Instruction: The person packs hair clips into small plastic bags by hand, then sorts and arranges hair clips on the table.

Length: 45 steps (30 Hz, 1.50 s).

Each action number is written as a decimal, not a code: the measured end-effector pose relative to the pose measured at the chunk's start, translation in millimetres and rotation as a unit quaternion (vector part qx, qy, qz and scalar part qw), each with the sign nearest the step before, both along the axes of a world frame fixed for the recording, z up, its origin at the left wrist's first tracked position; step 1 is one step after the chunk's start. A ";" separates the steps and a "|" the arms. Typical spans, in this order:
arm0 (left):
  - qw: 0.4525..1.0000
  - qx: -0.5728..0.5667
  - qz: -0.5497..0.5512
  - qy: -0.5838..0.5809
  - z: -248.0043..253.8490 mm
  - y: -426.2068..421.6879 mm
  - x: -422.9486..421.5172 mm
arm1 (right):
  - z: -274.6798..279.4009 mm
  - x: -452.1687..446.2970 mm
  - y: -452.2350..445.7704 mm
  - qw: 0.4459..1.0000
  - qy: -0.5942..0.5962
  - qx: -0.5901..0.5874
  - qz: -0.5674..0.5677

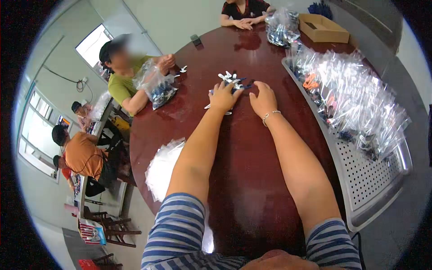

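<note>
My left hand [222, 97] lies over a small pile of white and dark blue pieces [230, 77] on the dark red round table [243, 180]. Its fingers are spread and touch the pieces, and a few more stick out beneath the palm. The pieces are too small to name. To the right of the pile, my right hand [264, 100] rests near the tabletop with fingers apart and slightly bent; nothing shows in it. A bracelet circles that wrist. Nearer my left forearm lies a stack of clear flat plastic bags [164, 168].
On the right, a perforated metal tray [373, 177] carries many filled clear bags [346, 94]. Behind it are a cardboard box [323, 28] and a large filled bag [282, 28]. A person in green [123, 85] handles another bag [159, 87]. Another person [244, 13] sits opposite.
</note>
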<state>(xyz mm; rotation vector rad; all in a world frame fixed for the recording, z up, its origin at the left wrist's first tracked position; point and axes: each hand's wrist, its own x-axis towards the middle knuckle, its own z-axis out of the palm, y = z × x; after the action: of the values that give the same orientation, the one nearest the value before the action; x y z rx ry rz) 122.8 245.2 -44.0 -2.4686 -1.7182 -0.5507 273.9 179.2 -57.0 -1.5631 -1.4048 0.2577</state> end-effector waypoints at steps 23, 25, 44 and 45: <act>0.705 -0.139 0.017 -0.695 3.9 -119.6 -28.5 | 14.9 -15.9 -13.2 0.972 0.015 -0.001 0.234; 0.709 -0.149 0.018 -0.689 0.5 -113.9 -38.8 | 13.1 -17.2 -7.4 0.964 0.075 -0.046 0.249; 0.705 -0.124 -0.039 -0.697 -1.0 -102.7 -47.6 | 30.4 -19.3 -19.1 0.937 0.097 -0.050 0.333; 0.704 -0.127 -0.039 -0.698 1.8 -104.9 -46.6 | 29.4 -18.4 -18.6 0.936 0.016 -0.019 0.350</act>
<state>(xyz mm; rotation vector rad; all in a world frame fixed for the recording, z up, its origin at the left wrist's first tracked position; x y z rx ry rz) 76.1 140.3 -42.2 -2.1961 -1.9467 -2.8975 255.5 160.6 -27.5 -1.0226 -1.8988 0.7329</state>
